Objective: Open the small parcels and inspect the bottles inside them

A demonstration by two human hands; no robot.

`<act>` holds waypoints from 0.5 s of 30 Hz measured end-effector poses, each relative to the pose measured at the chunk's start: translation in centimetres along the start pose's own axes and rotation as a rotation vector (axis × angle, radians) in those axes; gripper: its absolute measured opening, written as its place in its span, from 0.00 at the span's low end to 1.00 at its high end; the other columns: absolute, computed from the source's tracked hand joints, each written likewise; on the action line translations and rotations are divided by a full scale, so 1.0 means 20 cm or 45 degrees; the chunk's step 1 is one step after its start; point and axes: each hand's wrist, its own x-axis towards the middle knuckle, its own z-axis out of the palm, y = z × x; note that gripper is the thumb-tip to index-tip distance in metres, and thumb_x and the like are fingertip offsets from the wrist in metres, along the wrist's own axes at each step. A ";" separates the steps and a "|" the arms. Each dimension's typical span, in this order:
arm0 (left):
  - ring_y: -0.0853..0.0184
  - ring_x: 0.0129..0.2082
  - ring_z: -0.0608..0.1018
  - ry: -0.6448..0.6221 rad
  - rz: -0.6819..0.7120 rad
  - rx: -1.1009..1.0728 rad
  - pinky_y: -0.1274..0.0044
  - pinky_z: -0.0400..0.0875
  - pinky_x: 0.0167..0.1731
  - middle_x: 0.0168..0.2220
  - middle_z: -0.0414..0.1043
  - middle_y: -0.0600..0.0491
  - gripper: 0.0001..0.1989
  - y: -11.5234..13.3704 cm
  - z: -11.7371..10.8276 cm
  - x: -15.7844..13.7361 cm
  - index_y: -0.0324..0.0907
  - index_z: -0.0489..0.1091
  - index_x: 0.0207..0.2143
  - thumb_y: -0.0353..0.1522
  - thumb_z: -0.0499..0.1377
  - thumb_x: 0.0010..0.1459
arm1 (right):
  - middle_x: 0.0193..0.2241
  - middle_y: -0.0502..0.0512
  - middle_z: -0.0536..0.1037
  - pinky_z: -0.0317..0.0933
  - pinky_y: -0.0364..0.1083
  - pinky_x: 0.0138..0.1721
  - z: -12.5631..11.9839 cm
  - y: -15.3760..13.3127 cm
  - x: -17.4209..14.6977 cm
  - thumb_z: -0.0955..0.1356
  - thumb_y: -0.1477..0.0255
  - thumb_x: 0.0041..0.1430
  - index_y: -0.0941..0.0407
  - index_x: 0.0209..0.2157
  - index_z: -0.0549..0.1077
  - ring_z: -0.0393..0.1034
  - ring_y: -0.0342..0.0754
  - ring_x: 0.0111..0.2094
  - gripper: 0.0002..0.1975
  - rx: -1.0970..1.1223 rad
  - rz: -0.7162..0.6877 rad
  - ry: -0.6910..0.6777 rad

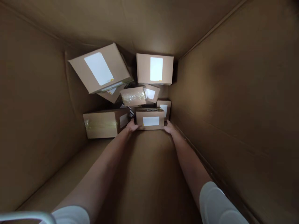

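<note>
Both of my arms reach down into a deep, large cardboard container. Between my hands is a small brown cardboard box (139, 119) with a white label on its facing side. My left hand (132, 125) grips its left end, thumb at the front and fingers partly hidden behind the edge. At the right end my right hand (168, 127) holds the same box near its lower corner. Just behind my right hand stands a narrower labelled box (167, 107). A longer taped box (101, 125) lies left of my left hand.
Farther back are a large tilted box (80, 67), a labelled box (143, 68), a small taped box (133, 95) and a smaller labelled box (157, 90). High container walls (233, 93) rise around them. A pale curved bar (28, 214) crosses the bottom left.
</note>
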 end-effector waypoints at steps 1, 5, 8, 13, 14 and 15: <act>0.50 0.58 0.67 -0.005 -0.002 -0.034 0.67 0.63 0.55 0.59 0.61 0.34 0.46 0.00 0.01 0.03 0.33 0.51 0.62 0.40 0.67 0.45 | 0.59 0.67 0.64 0.54 0.51 0.58 0.01 0.00 0.04 0.74 0.67 0.43 0.59 0.62 0.56 0.60 0.56 0.60 0.45 0.044 0.028 -0.004; 0.52 0.54 0.71 0.001 -0.035 -0.314 0.71 0.67 0.50 0.56 0.65 0.37 0.40 0.04 0.05 0.09 0.35 0.56 0.59 0.34 0.67 0.45 | 0.56 0.61 0.69 0.58 0.51 0.56 0.08 0.02 0.13 0.73 0.71 0.44 0.54 0.62 0.56 0.66 0.53 0.55 0.43 0.232 0.045 -0.083; 0.55 0.52 0.73 0.012 -0.042 -0.537 0.73 0.67 0.48 0.55 0.67 0.38 0.34 0.06 0.09 0.10 0.32 0.59 0.57 0.29 0.64 0.46 | 0.53 0.59 0.72 0.62 0.52 0.53 0.14 0.03 0.17 0.71 0.75 0.45 0.52 0.61 0.57 0.69 0.52 0.52 0.40 0.317 -0.032 -0.142; 0.59 0.50 0.74 0.052 0.000 -0.657 0.73 0.69 0.47 0.52 0.71 0.45 0.29 0.05 0.12 0.05 0.37 0.63 0.55 0.26 0.58 0.48 | 0.54 0.62 0.71 0.64 0.52 0.51 0.18 0.05 0.16 0.68 0.78 0.48 0.54 0.61 0.54 0.70 0.51 0.51 0.38 0.286 -0.114 -0.145; 0.58 0.50 0.74 0.075 0.021 -0.679 0.72 0.69 0.48 0.52 0.71 0.46 0.29 0.05 0.12 0.03 0.38 0.63 0.55 0.26 0.58 0.47 | 0.55 0.62 0.70 0.65 0.51 0.50 0.17 0.05 0.14 0.67 0.78 0.49 0.54 0.61 0.53 0.70 0.50 0.51 0.38 0.293 -0.123 -0.141; 0.58 0.51 0.73 0.101 0.046 -0.705 0.71 0.69 0.49 0.52 0.71 0.46 0.30 0.05 0.11 0.01 0.38 0.63 0.55 0.26 0.58 0.46 | 0.56 0.63 0.69 0.65 0.50 0.50 0.16 0.05 0.12 0.67 0.78 0.49 0.55 0.61 0.53 0.69 0.49 0.52 0.37 0.309 -0.131 -0.126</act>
